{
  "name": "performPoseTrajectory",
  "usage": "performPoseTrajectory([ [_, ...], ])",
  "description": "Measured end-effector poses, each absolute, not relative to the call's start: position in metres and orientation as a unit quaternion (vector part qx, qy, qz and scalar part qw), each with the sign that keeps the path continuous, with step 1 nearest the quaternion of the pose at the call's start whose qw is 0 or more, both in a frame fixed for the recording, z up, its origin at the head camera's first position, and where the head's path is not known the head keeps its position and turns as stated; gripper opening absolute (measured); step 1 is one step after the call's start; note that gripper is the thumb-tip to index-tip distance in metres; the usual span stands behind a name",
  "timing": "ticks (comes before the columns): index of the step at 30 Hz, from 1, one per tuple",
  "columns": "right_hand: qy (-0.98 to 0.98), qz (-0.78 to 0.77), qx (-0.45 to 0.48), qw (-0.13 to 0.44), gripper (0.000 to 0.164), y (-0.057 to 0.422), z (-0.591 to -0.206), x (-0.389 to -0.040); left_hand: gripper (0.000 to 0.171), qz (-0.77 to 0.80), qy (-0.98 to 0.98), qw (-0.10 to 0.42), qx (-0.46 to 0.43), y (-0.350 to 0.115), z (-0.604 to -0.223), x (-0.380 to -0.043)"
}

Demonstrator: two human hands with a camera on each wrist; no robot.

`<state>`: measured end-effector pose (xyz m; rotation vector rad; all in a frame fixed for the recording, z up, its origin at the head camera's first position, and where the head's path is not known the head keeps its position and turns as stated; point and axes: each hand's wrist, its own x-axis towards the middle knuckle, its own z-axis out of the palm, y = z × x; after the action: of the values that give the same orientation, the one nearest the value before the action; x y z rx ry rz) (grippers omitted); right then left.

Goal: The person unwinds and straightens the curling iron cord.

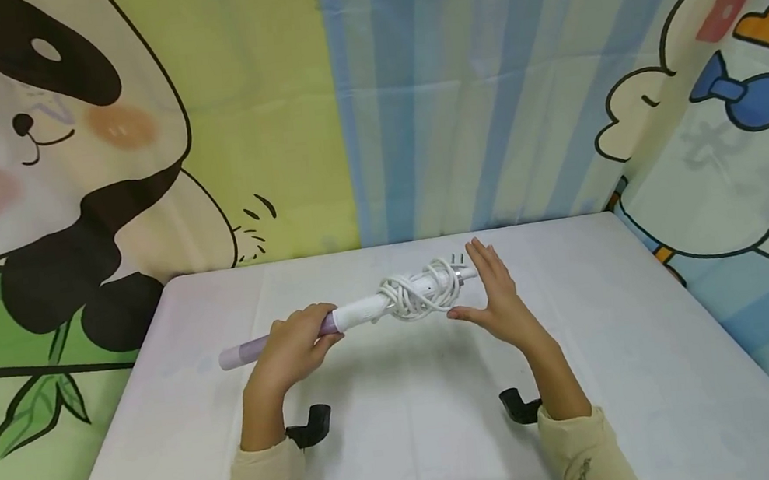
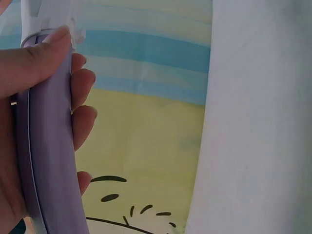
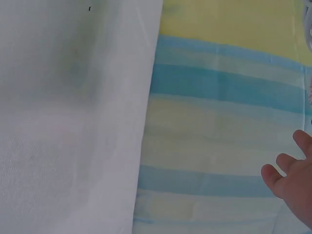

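A hair straightener (image 1: 358, 312) is held above the table, slanting slightly up to the right. Its long part is purple and its other part white, with a white cord (image 1: 413, 296) wound in several loops around the white part. My left hand (image 1: 295, 347) grips the purple part; in the left wrist view the thumb lies across the purple casing (image 2: 53, 126) and the fingertips show on its far side. At the plug end, my right hand (image 1: 499, 298) has its fingers extended and thumb spread apart. Only part of the right hand (image 3: 297, 183) shows in the right wrist view.
A white-covered table (image 1: 406, 441) lies beneath both hands. Behind it hangs a curtain (image 1: 412, 96) printed with stripes and cartoon animals. A black curved mount (image 1: 312, 426) shows at the left wrist, and another black mount (image 1: 518, 406) at the right wrist.
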<state>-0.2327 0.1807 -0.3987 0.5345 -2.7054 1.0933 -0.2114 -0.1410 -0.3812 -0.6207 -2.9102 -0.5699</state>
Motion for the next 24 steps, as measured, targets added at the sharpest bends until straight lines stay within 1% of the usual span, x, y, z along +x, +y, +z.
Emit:
performPoseTrajectory([
  [5,-0.884,0.424,0.172,0.096,0.101,0.176,-0.394,-0.225,0.034,-0.197,-0.954,0.091,-0.206,-0.139,-0.383,-0.204],
  [12,-0.831,0.508,0.191,0.124,0.09,0.169,-0.4,-0.215,0.034,-0.2,-0.95,0.123,-0.206,-0.138,-0.387,-0.199],
  [16,-0.791,0.555,0.216,0.14,0.079,0.17,-0.4,-0.209,0.034,-0.19,-0.948,0.13,-0.221,-0.136,-0.386,-0.196],
  [19,-0.775,0.564,0.24,0.15,0.074,0.173,-0.397,-0.209,0.034,-0.182,-0.948,0.132,-0.226,-0.136,-0.385,-0.194],
  [22,-0.778,0.556,0.252,0.146,0.074,0.177,-0.394,-0.211,0.034,-0.183,-0.948,0.133,-0.224,-0.136,-0.384,-0.193],
  [24,-0.78,0.55,0.263,0.139,0.07,0.18,-0.395,-0.212,0.034,-0.187,-0.947,0.129,-0.226,-0.137,-0.384,-0.194],
])
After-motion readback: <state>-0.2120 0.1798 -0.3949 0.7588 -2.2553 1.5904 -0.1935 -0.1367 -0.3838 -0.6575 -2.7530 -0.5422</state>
